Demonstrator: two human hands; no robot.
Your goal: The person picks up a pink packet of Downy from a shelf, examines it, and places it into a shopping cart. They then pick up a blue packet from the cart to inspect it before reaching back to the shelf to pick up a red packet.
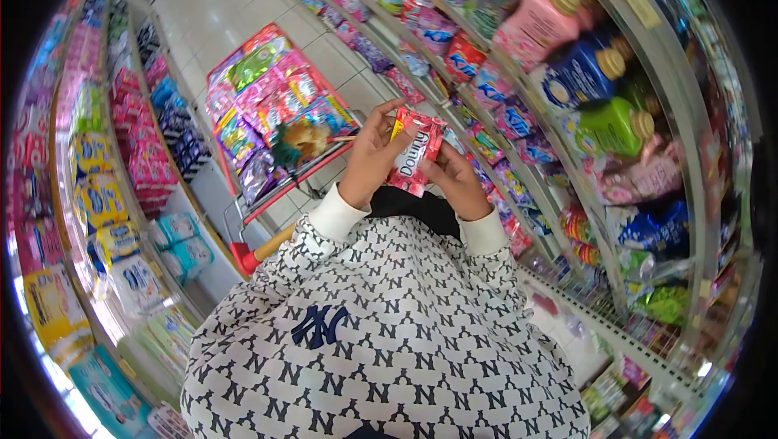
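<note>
In front of my chest I hold a red and white Downy packet (415,152), its printed side turned up towards me. My left hand (374,155) grips the packet's left side, with the thumb lying across its face. On the other side, my right hand (455,178) pinches the lower right edge. Part of the packet is covered by my fingers. Just left of my hands stands a shopping cart (284,182) with a red rim, loaded with several colourful packets (279,99) and a brown and dark green bundle (301,144).
A shelf on the right carries fabric softener bottles (590,74) and rows of packets (464,57). Opposite, the left shelf holds yellow packs (99,200), pink packs (139,151) and teal packs (185,254). Pale floor tiles (190,2) run along the aisle ahead.
</note>
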